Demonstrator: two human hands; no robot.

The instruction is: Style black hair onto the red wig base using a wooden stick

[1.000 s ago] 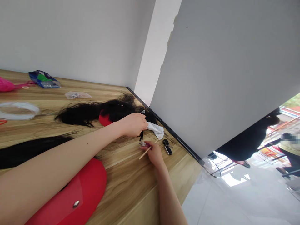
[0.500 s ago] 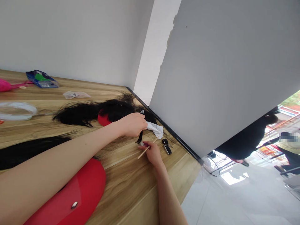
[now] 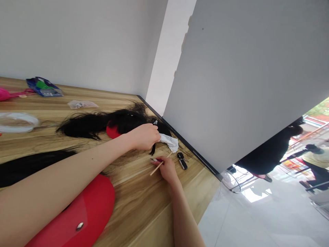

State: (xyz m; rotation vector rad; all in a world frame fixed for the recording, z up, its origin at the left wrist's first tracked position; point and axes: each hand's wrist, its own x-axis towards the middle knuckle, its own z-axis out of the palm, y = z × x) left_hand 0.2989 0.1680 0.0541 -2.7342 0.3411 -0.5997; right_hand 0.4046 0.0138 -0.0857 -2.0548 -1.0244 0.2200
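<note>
My left hand [image 3: 146,136] is closed around a lock of black hair [image 3: 153,149], whose ends hang below the fingers. A crumpled white tissue [image 3: 169,142] lies against those fingertips, and a small silvery piece [image 3: 155,122] sticks up just above them. Lower down, my right hand [image 3: 168,168] is closed, with a thin wooden stick [image 3: 157,168] across its fingers. A small dark-tipped object [image 3: 155,160] shows at its fingertips; its kind is not clear. Behind my left hand, a large bundle of black hair [image 3: 123,120] lies partly over a red piece [image 3: 112,130].
Beside my right hand lies a black car key [image 3: 182,162]. A big red piece with a metal snap [image 3: 102,202] and more black hair [image 3: 33,164] lie under my left arm. Farther back are a roll of clear tape [image 3: 34,120], a small plastic bag [image 3: 82,104] and a blue packet [image 3: 45,87].
My right fingertips have come away from the hanging hair ends, leaving a small gap. The white bit at them no longer shows; a dark tip does. My left hand stays in place.
</note>
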